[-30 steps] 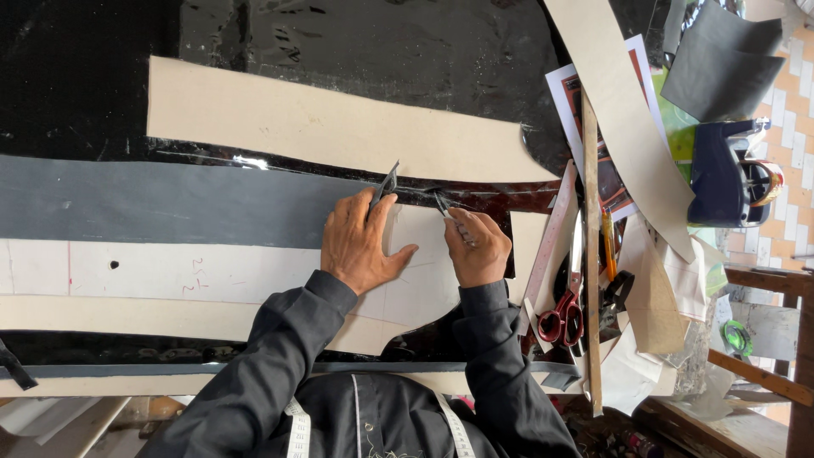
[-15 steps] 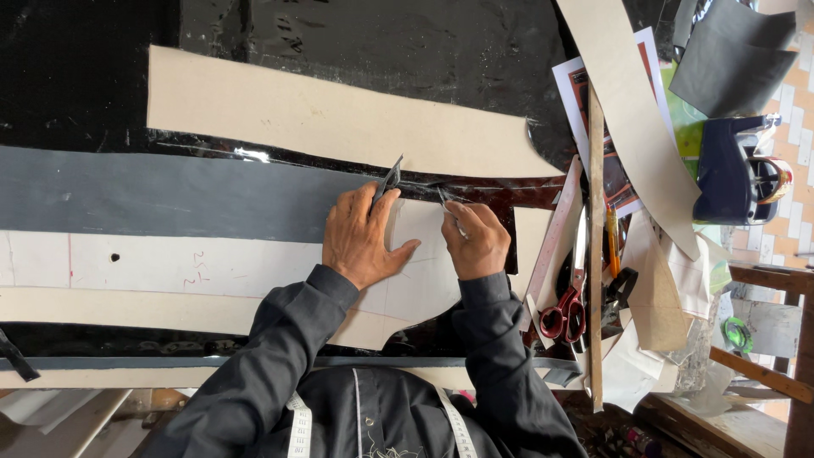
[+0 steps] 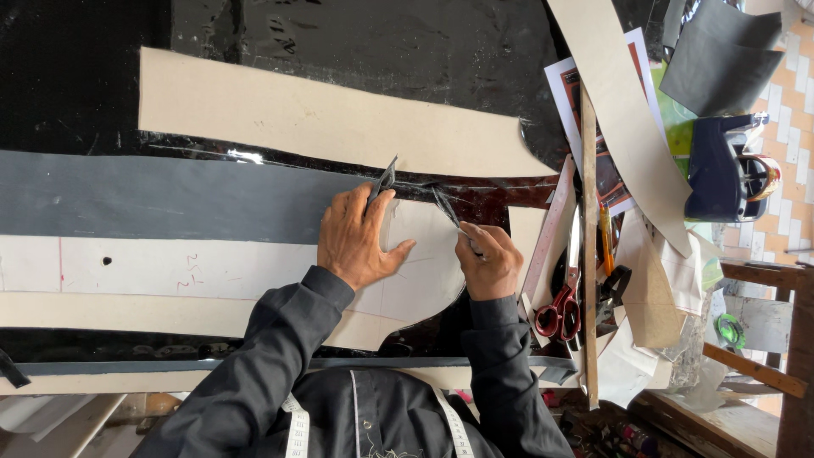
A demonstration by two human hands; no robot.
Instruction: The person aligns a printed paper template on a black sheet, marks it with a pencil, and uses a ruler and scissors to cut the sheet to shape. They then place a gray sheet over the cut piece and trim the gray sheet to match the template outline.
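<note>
The left hand [image 3: 356, 240] is lying palm down, fingers spread narrowly and pointing away from the body, pressing on the white pattern piece [image 3: 254, 267]; its fingertips are pinching the end of a dark grey strip [image 3: 170, 197], a corner of which is sticking up between the fingers. The forearm in a dark sleeve is reaching in diagonally from the lower left. The right hand [image 3: 490, 263] is curled into a closed grip around a thin bladed tool [image 3: 448, 212], possibly a knife, though the handle is hidden in the fist. The tool's long axis is running diagonally, its tip pointing up and left toward the left fingertips, meeting the edge where the grey strip ends on the glossy black sheet [image 3: 381, 68]. The grey strip is lying with its long axis across the table, left to right, between a tan card strip [image 3: 322, 119] above and the white pattern piece below. Red-handled scissors [image 3: 561, 305] are resting just right of the right hand, beside a long wooden ruler [image 3: 588, 254]
</note>
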